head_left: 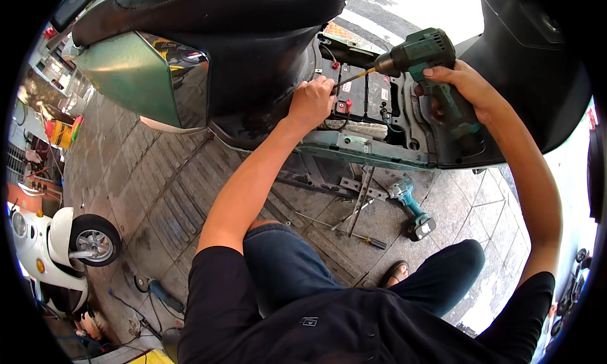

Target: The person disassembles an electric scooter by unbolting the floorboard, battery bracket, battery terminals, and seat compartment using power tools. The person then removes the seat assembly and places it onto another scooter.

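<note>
My right hand (466, 89) is wrapped round the grip of a green and black cordless impact driver (425, 50). From its chuck a long yellowish bit (358, 76) slants left and down toward the black body panel (265, 67) under a scooter's seat. At the bit's tip, my left hand (312, 103) is closed against that panel; what its fingers pinch is hidden. Just right of this hand, dark batteries (378, 92) with red and dark cables lie in the scooter's uncovered floor compartment (414, 146).
A second teal cordless driver (408, 203) lies on the paving below the scooter, beside a screwdriver (370, 241) and metal strips (361, 200). An angle grinder (158, 291) with cords lies lower left. A white scooter (60, 256) stands at the far left.
</note>
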Tool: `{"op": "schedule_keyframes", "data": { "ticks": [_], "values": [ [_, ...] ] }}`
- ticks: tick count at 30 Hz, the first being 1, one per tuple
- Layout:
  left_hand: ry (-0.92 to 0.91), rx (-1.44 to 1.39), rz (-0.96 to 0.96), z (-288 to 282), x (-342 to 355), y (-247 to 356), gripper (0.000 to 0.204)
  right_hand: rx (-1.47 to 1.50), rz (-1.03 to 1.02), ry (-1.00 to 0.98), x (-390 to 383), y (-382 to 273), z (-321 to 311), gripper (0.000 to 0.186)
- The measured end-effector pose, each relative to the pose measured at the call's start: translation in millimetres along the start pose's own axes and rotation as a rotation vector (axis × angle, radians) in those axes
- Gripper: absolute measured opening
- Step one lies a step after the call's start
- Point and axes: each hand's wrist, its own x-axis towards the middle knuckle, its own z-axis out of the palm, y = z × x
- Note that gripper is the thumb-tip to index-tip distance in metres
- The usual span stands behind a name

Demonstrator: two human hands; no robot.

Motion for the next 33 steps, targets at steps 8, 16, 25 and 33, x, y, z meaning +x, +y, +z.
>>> {"op": "schedule_keyframes", "data": {
  "ticks": [8, 16, 25, 33],
  "values": [
    [0.106, -0.283, -0.270, 0.4, 7.4, -1.8, 0.037, 0.008, -0.058, 0.007, 35.1, -6.1, -30.5, 0.037],
    [0.028, -0.299, -0.225, 3.2, 7.0, -3.7, 0.023, 0.007, 0.015, 0.160, 100.2, 21.7, -12.5, 0.039],
    [0.012, -0.285, -0.223, 5.8, 8.9, -7.0, 0.023, -0.062, 0.032, 0.141, 93.2, 22.0, -13.8, 0.034],
    [-0.003, -0.277, -0.224, 6.1, 9.1, -6.5, 0.023, -0.008, -0.027, 0.171, 87.6, 30.1, -7.5, 0.032]
  ]
}}
